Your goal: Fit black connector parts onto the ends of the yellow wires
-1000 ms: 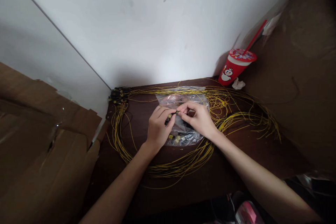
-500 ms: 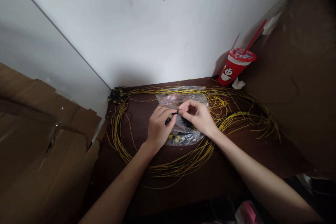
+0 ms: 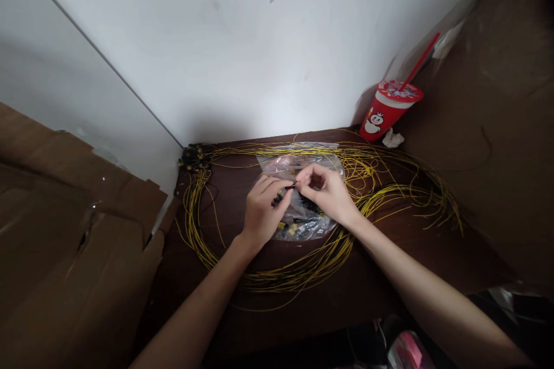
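Held pc. (image 3: 290, 187): sm., blk, partly hidden.

No lettering is legible; the red cup (image 3: 392, 106) carries a crowned snowman emblem (image 3: 374, 123).

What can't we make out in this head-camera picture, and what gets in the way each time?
- Head view, small piece pinched between the left hand and right hand: too small, and partly covered by fingers.
- Head view, dark and yellow parts: glare on the clear bag and the hands obscure their number.
- Head view, cup: its wall and lid hide any contents.
- Head view, pink thing: cut off by the bottom edge.
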{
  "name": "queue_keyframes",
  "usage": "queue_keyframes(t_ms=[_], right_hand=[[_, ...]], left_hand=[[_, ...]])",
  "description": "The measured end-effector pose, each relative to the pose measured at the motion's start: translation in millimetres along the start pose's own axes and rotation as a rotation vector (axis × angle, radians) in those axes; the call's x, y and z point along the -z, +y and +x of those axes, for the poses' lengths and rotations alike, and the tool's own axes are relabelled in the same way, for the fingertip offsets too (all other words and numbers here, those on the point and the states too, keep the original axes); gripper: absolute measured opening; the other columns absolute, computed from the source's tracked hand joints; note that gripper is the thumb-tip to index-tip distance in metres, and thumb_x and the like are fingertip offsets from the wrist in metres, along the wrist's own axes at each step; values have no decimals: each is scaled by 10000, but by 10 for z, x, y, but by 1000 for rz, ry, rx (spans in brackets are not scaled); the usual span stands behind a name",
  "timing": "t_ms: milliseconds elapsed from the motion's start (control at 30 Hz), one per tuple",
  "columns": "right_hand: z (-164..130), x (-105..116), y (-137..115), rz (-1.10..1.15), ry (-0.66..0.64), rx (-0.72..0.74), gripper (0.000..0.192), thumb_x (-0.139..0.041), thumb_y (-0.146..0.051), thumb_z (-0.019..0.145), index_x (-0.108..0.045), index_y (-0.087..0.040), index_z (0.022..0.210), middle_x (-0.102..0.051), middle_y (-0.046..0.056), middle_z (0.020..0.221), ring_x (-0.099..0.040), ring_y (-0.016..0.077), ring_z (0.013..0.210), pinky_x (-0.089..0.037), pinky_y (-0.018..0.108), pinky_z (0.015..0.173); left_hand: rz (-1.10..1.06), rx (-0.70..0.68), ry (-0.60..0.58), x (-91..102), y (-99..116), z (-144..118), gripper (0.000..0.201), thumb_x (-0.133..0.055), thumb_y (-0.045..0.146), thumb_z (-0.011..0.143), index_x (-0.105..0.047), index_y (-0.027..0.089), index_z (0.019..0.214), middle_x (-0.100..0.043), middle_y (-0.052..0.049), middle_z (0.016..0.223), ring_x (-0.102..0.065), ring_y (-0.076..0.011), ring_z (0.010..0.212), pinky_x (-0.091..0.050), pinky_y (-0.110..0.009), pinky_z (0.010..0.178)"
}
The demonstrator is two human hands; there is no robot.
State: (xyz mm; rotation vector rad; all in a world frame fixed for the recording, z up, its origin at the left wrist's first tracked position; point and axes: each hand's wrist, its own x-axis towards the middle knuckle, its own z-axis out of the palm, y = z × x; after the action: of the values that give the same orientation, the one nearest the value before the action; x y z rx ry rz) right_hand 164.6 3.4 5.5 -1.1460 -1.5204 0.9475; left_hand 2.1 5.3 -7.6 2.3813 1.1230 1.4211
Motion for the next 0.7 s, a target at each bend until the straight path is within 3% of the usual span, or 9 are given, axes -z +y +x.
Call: queue_keyframes(t_ms=[233, 400, 700], right_hand=[[36, 9, -25, 175, -34, -119, 133, -653, -218, 669, -574, -163, 761, -552, -22, 667, -517, 94, 607, -436, 258, 604], [47, -3, -39, 315, -48, -243, 179, -672, -242, 644, -549, -167, 751, -559, -38, 608, -501, 77, 507, -434, 253, 536], [14, -35, 14, 158, 11, -109, 118, -633, -210, 668, -548, -169, 738, -522, -30, 651, -493, 92, 583, -409, 249, 576]], left_hand=[[-64, 46, -5, 12, 21, 16, 101, -611, 131, 808, -667, 165, 885, -628, -8, 714, -492, -114, 603, -438, -262, 613], [-114, 88, -7, 18, 30, 26, 104, -610, 130, 810, -669, 160, 890, -554, 8, 651, -482, -119, 609, -425, -265, 612], [-104, 65, -11, 8, 20, 9, 99, -612, 130, 803, -662, 172, 877, -628, -10, 736, -471, -109, 595, -441, -263, 615]])
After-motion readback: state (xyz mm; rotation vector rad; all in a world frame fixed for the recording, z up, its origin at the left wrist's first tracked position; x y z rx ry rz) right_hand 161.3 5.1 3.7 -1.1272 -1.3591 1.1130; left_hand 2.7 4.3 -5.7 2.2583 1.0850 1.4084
